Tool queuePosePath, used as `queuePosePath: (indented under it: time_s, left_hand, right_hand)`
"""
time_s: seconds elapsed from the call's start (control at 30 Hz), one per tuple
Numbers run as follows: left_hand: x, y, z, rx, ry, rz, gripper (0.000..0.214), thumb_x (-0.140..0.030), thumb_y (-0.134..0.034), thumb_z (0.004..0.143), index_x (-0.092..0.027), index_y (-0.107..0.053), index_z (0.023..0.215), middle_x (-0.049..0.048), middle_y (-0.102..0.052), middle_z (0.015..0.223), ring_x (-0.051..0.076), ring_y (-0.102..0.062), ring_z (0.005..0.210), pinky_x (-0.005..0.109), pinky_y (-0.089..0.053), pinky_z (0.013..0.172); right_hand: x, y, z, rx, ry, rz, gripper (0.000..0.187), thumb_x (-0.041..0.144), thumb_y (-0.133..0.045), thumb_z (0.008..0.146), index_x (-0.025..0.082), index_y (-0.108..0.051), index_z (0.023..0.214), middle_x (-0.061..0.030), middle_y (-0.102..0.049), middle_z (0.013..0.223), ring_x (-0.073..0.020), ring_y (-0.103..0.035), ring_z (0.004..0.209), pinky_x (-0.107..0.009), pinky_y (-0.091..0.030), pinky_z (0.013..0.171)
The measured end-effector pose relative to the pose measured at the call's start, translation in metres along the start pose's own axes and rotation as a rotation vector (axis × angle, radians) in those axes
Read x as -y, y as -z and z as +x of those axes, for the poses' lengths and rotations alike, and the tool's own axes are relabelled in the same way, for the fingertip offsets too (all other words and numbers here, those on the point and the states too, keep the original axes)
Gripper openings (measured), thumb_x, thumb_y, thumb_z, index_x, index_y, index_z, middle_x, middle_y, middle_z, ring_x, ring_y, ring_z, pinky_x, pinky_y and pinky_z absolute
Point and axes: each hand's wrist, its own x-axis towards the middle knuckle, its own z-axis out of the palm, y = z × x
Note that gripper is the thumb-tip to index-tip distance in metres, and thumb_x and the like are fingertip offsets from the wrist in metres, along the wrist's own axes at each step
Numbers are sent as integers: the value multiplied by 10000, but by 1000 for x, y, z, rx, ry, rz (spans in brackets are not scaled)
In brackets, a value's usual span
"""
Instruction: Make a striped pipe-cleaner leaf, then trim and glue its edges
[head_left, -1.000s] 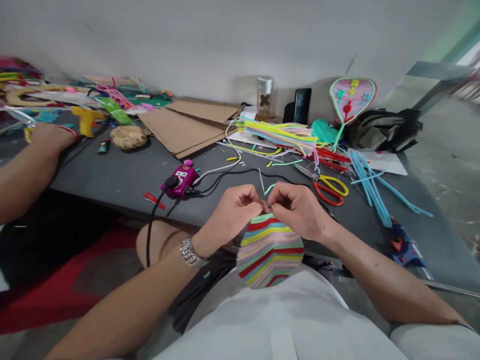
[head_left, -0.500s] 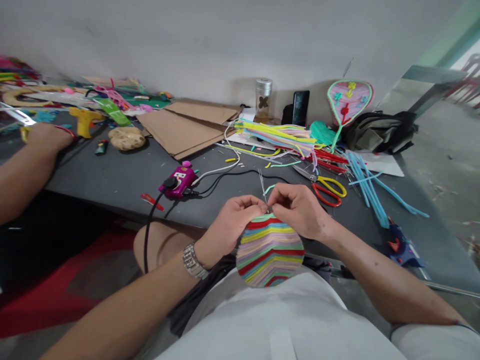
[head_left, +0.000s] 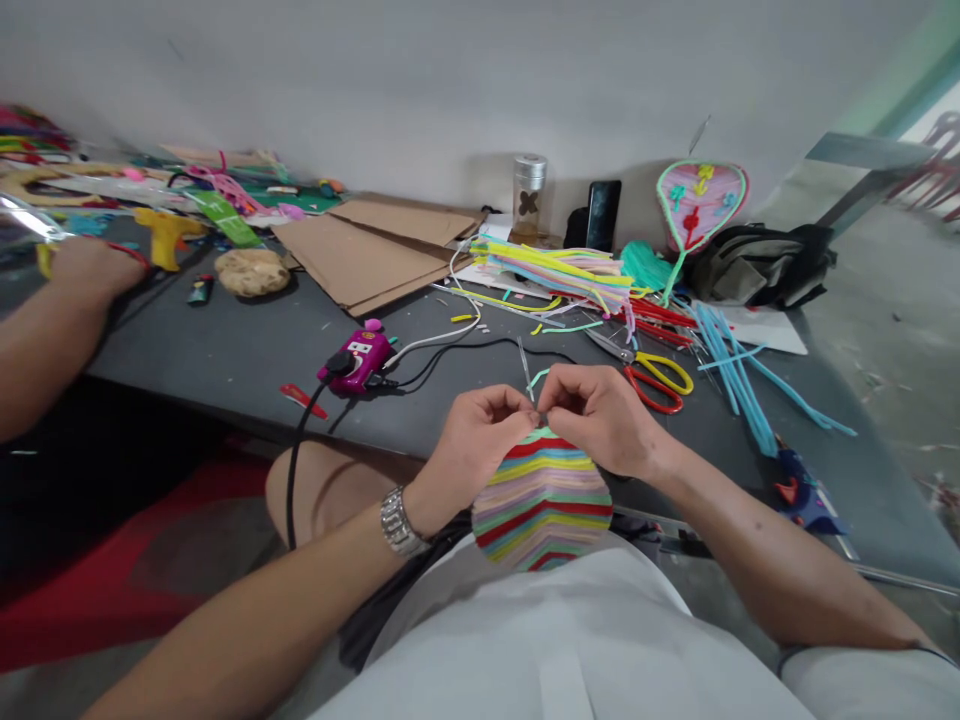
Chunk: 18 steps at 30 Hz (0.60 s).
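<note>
In front of my chest is a leaf-shaped panel (head_left: 545, 500) of striped fuzzy pipe cleaners, in red, yellow, blue, lilac and green. Its lower end rests against my white shirt. My left hand (head_left: 480, 440) is closed, thumb and fingers pinching the panel's narrow top. My right hand (head_left: 600, 415) pinches beside it, fingertips almost meeting the left ones. A mint-green pipe cleaner (head_left: 537, 379) curls out by the right fingers; its gripped part is hidden. Thin wire stems (head_left: 525, 362) stick up from the top between both hands.
Scissors (head_left: 652, 375), blue pipe cleaners (head_left: 739, 380) and a blue glue gun (head_left: 806, 495) lie to the right. A bundle of pipe cleaners (head_left: 555, 270) sits behind. Left are a purple power socket (head_left: 360, 360) with cords, cardboard (head_left: 375, 255) and another person's hand (head_left: 97, 270) by scissors.
Both hands stay pinched at the panel's top. My left wrist has shifted slightly right, and the panel has tilted a little. The other person's hand has moved slightly left.
</note>
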Motion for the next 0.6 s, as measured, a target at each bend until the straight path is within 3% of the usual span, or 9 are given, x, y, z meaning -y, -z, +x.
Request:
queuePosePath:
  time_s: [0.3,0.37,0.43,0.53,0.6]
  left_hand:
    - [-1,-3,2,-26,-104,96,180,-327,-674,636,-169,-588,626,-44,-519,598,90,-428,582,213,-354,542]
    - [0,-2,2,-52,-168,163,165,-319,-666,653,-171,-599,628,-34,-538,604,98,-445,593,217,-369,556]
    - [0,-1,2,-62,-201,214,150,-310,-654,673,-172,-610,635,-27,-553,611,104,-460,600,219,-377,561]
    - [-1,-1,2,-45,-183,220,151,-312,-648,693,-174,-611,643,-26,-551,610,107,-463,590,219,-375,546]
    - [-1,-1,2,-46,-190,225,156,-312,-649,699,-176,-602,638,-28,-545,605,106,-460,585,218,-373,541]
  right_hand:
    - [9,-7,-6,-137,173,-351,121,84,-522,706,197,-561,685,12,-565,659,-124,-477,647,-263,-338,639]
    - [8,-4,-7,-131,155,-305,118,98,-530,728,197,-594,716,12,-578,668,-124,-486,653,-259,-352,639]
    - [6,1,-5,-47,64,-146,97,140,-549,750,195,-628,764,27,-588,660,-111,-477,617,-242,-353,593]
    - [2,10,-1,82,-61,71,73,208,-590,748,178,-645,786,34,-594,650,-102,-480,584,-227,-358,541]
    - [-1,12,0,91,-74,95,69,213,-594,736,172,-640,767,32,-592,648,-101,-487,587,-224,-363,539]
